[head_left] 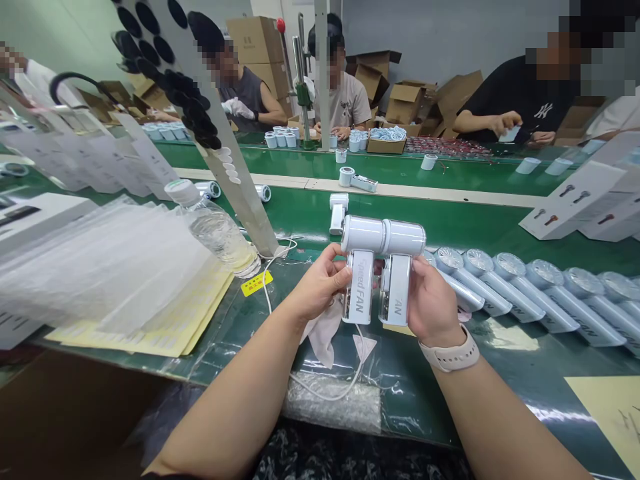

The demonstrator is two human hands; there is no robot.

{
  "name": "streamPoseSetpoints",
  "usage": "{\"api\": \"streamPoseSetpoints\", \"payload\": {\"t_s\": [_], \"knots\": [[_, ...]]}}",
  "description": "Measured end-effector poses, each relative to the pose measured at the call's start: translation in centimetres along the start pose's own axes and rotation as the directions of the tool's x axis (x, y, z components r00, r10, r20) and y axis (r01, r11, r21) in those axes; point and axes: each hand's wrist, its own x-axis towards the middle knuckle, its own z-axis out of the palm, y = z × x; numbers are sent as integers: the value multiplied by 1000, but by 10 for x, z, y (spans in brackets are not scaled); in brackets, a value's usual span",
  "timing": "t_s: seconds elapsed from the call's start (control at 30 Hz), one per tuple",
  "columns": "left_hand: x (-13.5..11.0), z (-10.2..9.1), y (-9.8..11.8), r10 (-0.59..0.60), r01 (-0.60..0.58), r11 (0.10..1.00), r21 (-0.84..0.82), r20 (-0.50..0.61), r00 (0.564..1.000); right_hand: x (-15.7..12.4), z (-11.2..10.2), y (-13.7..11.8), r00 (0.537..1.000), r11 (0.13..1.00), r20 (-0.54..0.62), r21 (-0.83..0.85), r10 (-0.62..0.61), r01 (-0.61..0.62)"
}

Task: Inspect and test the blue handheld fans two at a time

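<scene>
My left hand (pixel 323 283) is closed round the handle of a pale blue handheld fan (pixel 361 283) lettered "Speed FAN". A second handheld fan (pixel 399 287) of the same kind is in my right hand (pixel 436 300), gripped by its handle, with part of the lettering showing. Both fans are upright, side by side, their round heads touching or nearly so. Beneath them a white cloth (pixel 320 337) and a white cable (pixel 333 399) lie on the green bench. To the right of my right hand, several similar fans (pixel 520 293) lie in a slanting row.
On the left are a plastic bottle (pixel 215 230), clear bags (pixel 145 267) and yellow sticker sheets (pixel 200 327). A slanted metal post (pixel 245 200) rises beside them. White boxes (pixel 570 200) stand at right. Another fan (pixel 339 213) lies ahead; co-workers sit across the line.
</scene>
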Motion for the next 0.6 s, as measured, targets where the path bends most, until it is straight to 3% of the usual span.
{"api": "streamPoseSetpoints", "payload": {"t_s": [0.13,0.2,0.27,0.33,0.4,0.47,0.53,0.6], "knots": [[-1,1,0,-42,42,999,22,-5,999,-2,-3,1,999,986,49,-166,5,4],[-2,1,1,6,-4,996,94,-24,1000,-4,-7,-1,993,945,78,-310,-83,104],[-3,-1,2,128,-112,964,239,-52,990,-7,-9,-5,971,856,159,-462,-178,233],[-4,-3,3,269,-236,876,421,-20,963,-12,-10,-13,918,733,308,-560,-250,387],[-5,-5,6,382,-364,761,537,83,921,-17,-10,-22,828,619,475,-565,-297,546],[-6,-4,7,470,-488,653,579,194,861,-20,-11,-29,745,573,583,-506,-324,645],[-6,-1,8,541,-563,544,622,252,802,-18,-13,-31,721,585,617,-471,-316,660],[-5,2,9,585,-580,439,686,271,764,-12,-15,-28,730,596,611,-475,-306,648]]}}
